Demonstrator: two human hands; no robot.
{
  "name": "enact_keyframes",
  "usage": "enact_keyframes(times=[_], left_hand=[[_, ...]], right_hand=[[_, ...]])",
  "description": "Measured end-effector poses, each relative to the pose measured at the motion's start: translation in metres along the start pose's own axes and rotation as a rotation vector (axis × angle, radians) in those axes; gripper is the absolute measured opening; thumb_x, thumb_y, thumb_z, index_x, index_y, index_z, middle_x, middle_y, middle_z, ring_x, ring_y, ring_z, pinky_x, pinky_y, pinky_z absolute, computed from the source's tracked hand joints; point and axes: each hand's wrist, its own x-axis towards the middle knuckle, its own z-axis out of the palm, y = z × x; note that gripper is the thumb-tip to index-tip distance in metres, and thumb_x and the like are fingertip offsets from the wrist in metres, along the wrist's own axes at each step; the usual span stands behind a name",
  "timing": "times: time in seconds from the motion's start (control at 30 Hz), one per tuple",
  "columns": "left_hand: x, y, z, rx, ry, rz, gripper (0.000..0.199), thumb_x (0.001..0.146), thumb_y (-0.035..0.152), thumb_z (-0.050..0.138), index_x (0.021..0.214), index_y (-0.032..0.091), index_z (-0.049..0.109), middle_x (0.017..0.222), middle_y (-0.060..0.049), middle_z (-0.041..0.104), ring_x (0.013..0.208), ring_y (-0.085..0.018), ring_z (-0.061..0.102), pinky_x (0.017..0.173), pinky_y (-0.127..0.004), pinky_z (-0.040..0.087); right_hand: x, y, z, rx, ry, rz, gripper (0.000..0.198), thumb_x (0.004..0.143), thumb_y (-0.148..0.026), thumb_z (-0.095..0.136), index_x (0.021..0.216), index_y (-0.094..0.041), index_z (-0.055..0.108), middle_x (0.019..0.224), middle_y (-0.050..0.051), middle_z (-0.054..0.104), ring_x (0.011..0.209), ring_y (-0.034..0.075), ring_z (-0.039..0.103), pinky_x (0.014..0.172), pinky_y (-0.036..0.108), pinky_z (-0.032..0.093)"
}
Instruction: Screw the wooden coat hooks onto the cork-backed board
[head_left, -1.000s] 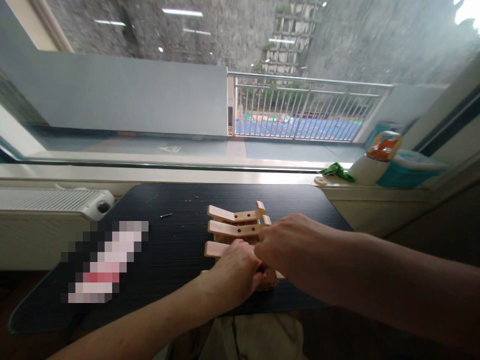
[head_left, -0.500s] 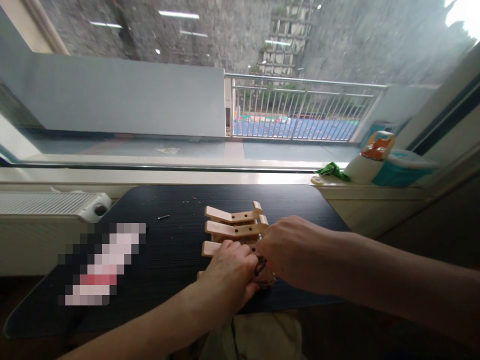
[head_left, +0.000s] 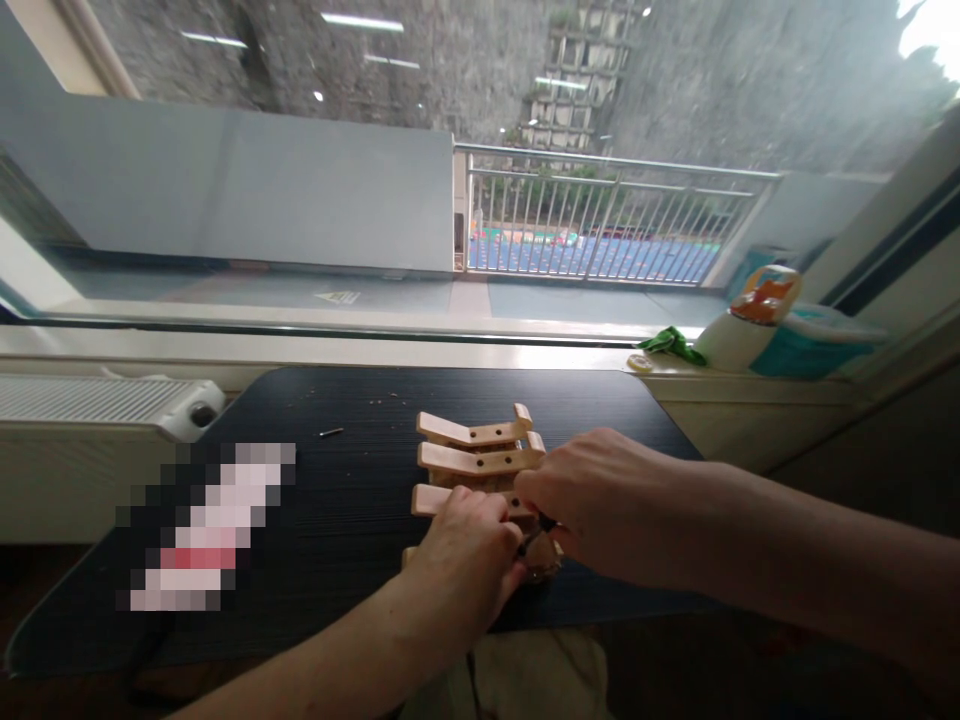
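A rack of pale wooden hooks (head_left: 450, 460) lies on the dark table, its hooks side by side with small dark holes in them. My left hand (head_left: 469, 540) rests over the nearer hooks, fingers curled down around the wood. It hides most of that part. My right hand (head_left: 585, 490) is closed at the rack's right end, gripping a small dark tool with a thin shaft (head_left: 530, 537). The shaft points toward my left fingertips. Its tip and exact kind are hidden between the hands.
The dark table (head_left: 337, 390) stands against the window sill. A thin metal piece (head_left: 331, 432) and crumbs lie on it. A blurred-out pale strip (head_left: 217, 530) is at left, near a white radiator (head_left: 105, 410). On the sill are a green cloth (head_left: 671, 345), bottle (head_left: 739, 330) and teal container (head_left: 806, 345).
The view has shifted slightly. My right hand has turned a little, and more of the dark tool and its shaft shows between my hands. My left hand stays on the rack.
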Motion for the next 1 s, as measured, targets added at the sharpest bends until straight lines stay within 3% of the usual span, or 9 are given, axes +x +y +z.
enact_keyframes(times=[0.17,0.4,0.67,1.0], left_hand=[[-0.002,0.001,0.001,-0.065,0.060,-0.010,0.017,0.078,0.033,0.057,0.085,0.021,0.067,0.094,-0.006,0.063,0.093,-0.023,0.054,0.085,-0.037,0.040],[-0.002,0.000,0.003,-0.025,0.008,0.008,0.017,0.077,0.033,0.059,0.084,0.020,0.067,0.095,-0.006,0.063,0.093,-0.023,0.054,0.085,-0.038,0.039],[-0.002,-0.001,0.003,-0.033,-0.023,0.004,0.014,0.076,0.030,0.060,0.084,0.022,0.068,0.096,-0.005,0.061,0.094,-0.021,0.053,0.085,-0.035,0.038],[-0.003,-0.001,0.007,-0.039,0.078,0.011,0.011,0.075,0.030,0.060,0.080,0.021,0.066,0.091,-0.004,0.064,0.092,-0.023,0.054,0.083,-0.037,0.038]], right_hand=[[0.005,-0.008,0.007,0.013,-0.017,-0.039,0.017,0.079,-0.008,0.052,0.077,-0.013,0.068,0.073,0.005,0.067,0.060,0.012,0.057,0.047,0.025,0.025],[-0.003,-0.005,0.003,0.046,-0.064,-0.031,0.015,0.080,-0.015,0.056,0.087,-0.014,0.069,0.080,0.007,0.069,0.070,0.015,0.061,0.051,0.025,0.027],[-0.003,-0.001,0.005,0.022,0.045,0.034,0.018,0.078,-0.026,0.055,0.073,-0.015,0.068,0.071,0.007,0.067,0.065,0.018,0.061,0.048,0.025,0.026],[-0.003,-0.009,-0.001,-0.016,0.017,-0.027,0.013,0.077,-0.019,0.059,0.084,-0.016,0.070,0.078,0.008,0.069,0.074,0.017,0.063,0.055,0.024,0.033]])
